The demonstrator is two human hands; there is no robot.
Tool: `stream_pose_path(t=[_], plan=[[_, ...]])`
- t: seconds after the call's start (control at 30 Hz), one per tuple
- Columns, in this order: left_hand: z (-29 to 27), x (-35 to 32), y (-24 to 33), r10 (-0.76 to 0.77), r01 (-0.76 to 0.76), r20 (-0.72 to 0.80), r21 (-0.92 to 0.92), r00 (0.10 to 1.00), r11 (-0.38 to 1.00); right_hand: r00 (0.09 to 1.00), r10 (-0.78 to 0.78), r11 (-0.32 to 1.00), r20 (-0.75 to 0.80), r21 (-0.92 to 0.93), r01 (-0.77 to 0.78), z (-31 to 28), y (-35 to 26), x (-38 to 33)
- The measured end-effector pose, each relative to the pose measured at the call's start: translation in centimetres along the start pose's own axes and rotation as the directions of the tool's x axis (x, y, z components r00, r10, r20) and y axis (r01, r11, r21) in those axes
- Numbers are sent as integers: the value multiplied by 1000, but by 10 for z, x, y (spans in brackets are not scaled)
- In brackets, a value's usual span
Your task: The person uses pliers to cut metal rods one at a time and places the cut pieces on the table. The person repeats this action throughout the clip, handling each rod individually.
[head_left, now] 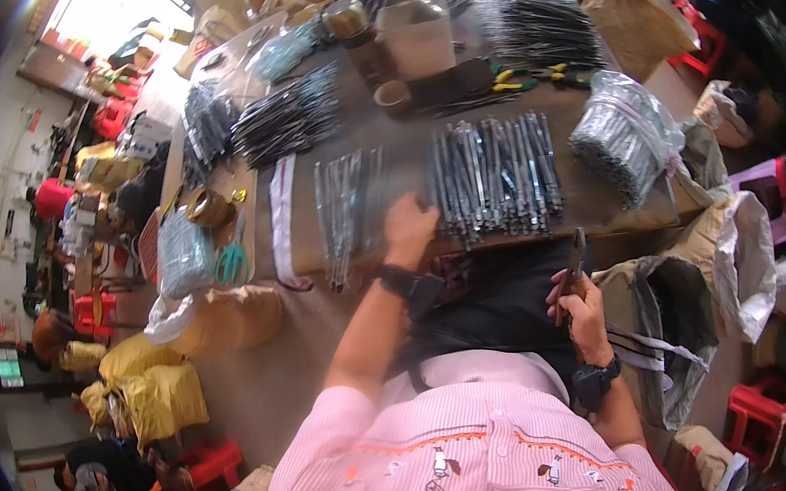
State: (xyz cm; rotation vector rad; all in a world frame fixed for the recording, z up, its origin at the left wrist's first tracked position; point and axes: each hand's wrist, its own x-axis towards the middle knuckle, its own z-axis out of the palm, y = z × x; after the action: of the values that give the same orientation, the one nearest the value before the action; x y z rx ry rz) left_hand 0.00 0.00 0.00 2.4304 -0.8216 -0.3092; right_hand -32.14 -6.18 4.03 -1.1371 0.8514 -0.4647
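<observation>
My left hand [409, 231] is over the table's near edge, between two rows of thin metal pieces. Its fingers are closed, and blur hides what they hold. The larger row of dark, shiny strips [496, 175] lies just to its right. On the left side, a smaller row of slim metal rods [344, 211] lies on the brown tabletop [386, 138]. My right hand [582, 311] grips a pair of pliers [577, 252] in front of the table, its head pointing up and away from me.
A plastic-wrapped bundle of rods [623, 141] sits at the table's right. Further piles of metal rods [539, 29] lie at the back. Yellow-handled pliers [514, 80], a tape roll [392, 97] and teal scissors [234, 256] are also there. Open sacks [667, 306] stand on the right.
</observation>
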Motion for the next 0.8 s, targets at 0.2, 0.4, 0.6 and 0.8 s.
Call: stream_pose_path(t=[0.2, 0.4, 0.6, 0.8], plan=[[-3, 7, 0, 107, -109, 49, 34, 993, 993, 986, -49, 992, -162, 106, 67, -39, 11, 6], [0, 20, -19, 32, -9, 125, -175, 992, 984, 953, -1, 799, -302, 573, 182, -89, 13, 30], [2, 9, -14, 138, -117, 109, -180, 984, 977, 956, 12, 642, -294, 735, 218, -133, 5, 64], [-8, 10, -12, 11, 143, 279, -523, 960, 840, 909, -14, 918, -416, 355, 177, -144, -3, 101]])
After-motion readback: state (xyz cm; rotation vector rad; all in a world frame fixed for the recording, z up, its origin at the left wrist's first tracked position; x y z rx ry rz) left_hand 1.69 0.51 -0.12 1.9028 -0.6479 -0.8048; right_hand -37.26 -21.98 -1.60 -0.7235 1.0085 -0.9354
